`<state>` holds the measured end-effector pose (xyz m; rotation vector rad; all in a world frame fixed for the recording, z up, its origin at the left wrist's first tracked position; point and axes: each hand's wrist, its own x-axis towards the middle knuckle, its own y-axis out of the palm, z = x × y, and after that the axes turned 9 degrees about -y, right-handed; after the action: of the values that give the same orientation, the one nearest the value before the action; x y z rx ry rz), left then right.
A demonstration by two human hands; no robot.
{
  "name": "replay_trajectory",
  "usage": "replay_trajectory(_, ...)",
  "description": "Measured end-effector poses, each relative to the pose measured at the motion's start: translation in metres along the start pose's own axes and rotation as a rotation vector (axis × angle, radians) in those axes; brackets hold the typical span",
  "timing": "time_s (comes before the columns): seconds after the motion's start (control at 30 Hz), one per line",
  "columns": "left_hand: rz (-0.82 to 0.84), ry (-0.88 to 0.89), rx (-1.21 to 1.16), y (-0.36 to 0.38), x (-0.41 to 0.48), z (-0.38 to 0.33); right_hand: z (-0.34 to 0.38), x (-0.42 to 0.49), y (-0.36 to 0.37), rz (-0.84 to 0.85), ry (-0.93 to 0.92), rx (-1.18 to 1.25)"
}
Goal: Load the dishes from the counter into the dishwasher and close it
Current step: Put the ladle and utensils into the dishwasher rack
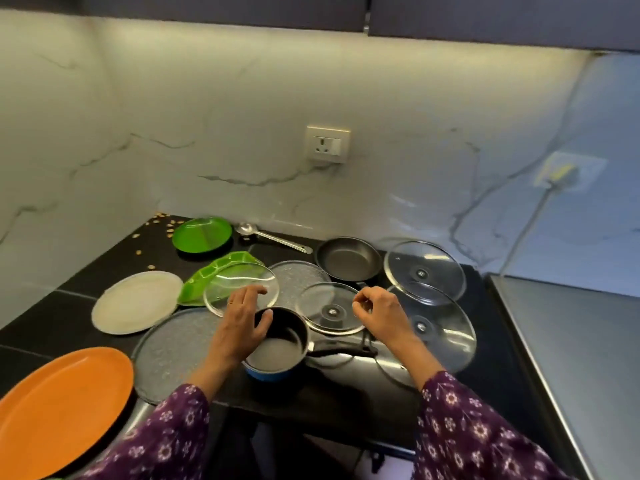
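Dishes cover the black counter (69, 292). A blue saucepan (282, 348) with a black handle stands near the front edge. My left hand (242, 322) hovers over its left rim with fingers spread, reaching over a clear glass plate (239, 277). My right hand (381, 311) has its fingers curled just above the right rim of a small glass lid (329, 308); I see nothing held in it. Around them lie an orange plate (62, 407), a large grey speckled plate (166, 355), a white plate (136, 301), a green sectioned tray (211, 271) and a frying pan (349, 259). The dishwasher is out of view.
At the back sit a round green plate (202, 233), a steel ladle (273, 237) and scattered seeds (162, 223). Two larger glass lids (424, 270) (440, 327) overlap at the right. A steel surface (571, 341) borders the counter on the right. A wall socket (327, 143) is above.
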<state>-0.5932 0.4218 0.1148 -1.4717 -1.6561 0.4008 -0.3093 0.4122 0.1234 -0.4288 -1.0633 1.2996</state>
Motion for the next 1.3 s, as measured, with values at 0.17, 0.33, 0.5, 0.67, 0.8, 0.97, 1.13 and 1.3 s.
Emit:
replay_trajectory(0.17,0.013,-0.105,0.012,-0.014,0.017,0.065,0.016,0.087,0.049,0.175,-0.003,-0.023)
replay_trajectory(0.33,0.045,-0.139,-0.017,-0.007,0.04,0.105,0.019,0.153,0.095,0.318,0.054,-0.056)
replay_trajectory(0.5,0.058,-0.128,-0.067,0.014,0.085,0.125,0.009,0.204,0.129,0.388,0.155,-0.085)
replay_trajectory(0.67,0.202,-0.163,-0.048,0.051,0.159,0.134,-0.006,0.244,0.153,0.398,0.232,-0.112)
replay_trajectory(0.8,0.324,-0.274,-0.107,0.087,0.225,0.131,-0.018,0.263,0.171,0.43,0.244,-0.15)
replay_trajectory(0.97,0.461,-0.396,-0.073,0.14,0.284,0.152,-0.032,0.265,0.188,0.462,0.219,-0.178)
replay_trajectory(1.13,0.545,-0.409,-0.011,0.176,0.318,0.168,-0.041,0.259,0.193,0.488,0.195,-0.176)
replay_trajectory(1.3,0.536,-0.314,0.124,0.194,0.333,0.173,-0.042,0.26,0.189,0.456,0.19,-0.152)
